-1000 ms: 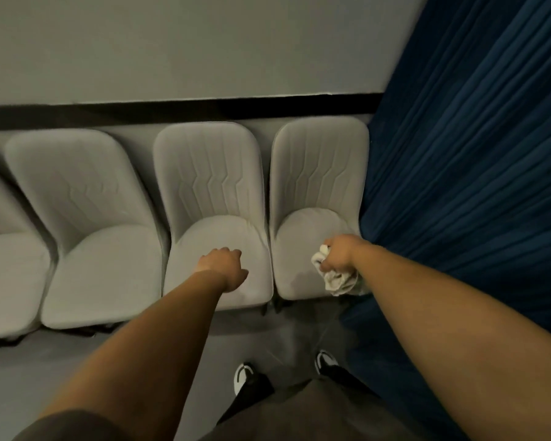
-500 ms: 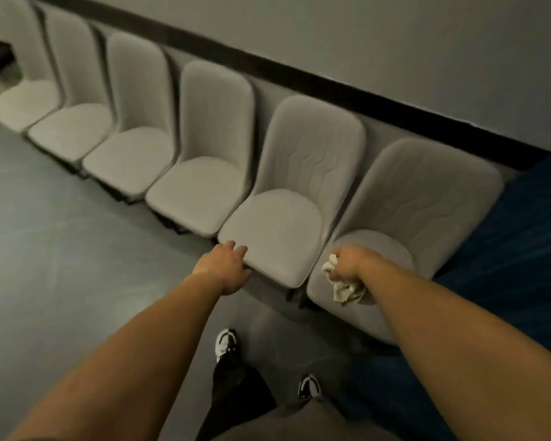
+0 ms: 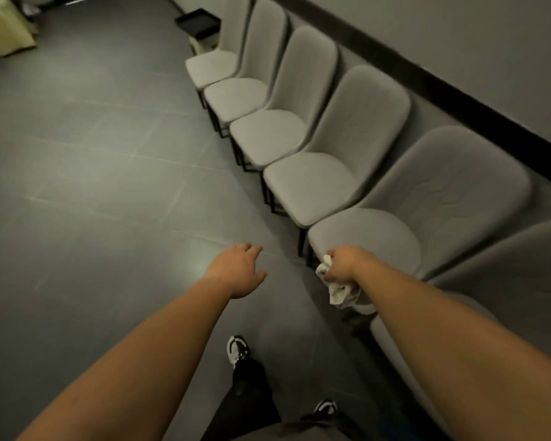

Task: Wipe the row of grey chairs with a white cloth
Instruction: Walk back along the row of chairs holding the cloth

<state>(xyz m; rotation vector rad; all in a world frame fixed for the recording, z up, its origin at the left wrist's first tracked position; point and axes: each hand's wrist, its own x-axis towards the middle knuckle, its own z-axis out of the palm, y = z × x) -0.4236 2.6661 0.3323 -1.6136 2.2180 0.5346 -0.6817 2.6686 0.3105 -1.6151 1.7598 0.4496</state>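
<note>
The right hand (image 3: 344, 264) grips the bunched white cloth (image 3: 337, 291), centre right, at the front edge of a grey chair (image 3: 379, 237); the left hand (image 3: 239, 270) hangs open over the floor (image 3: 93, 186). So wadded, the cloth may skip patches of seat.

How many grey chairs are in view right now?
6 chairs along the wall: nearest, second, third, fourth, fifth, farthest. More may lie out of frame.
</note>
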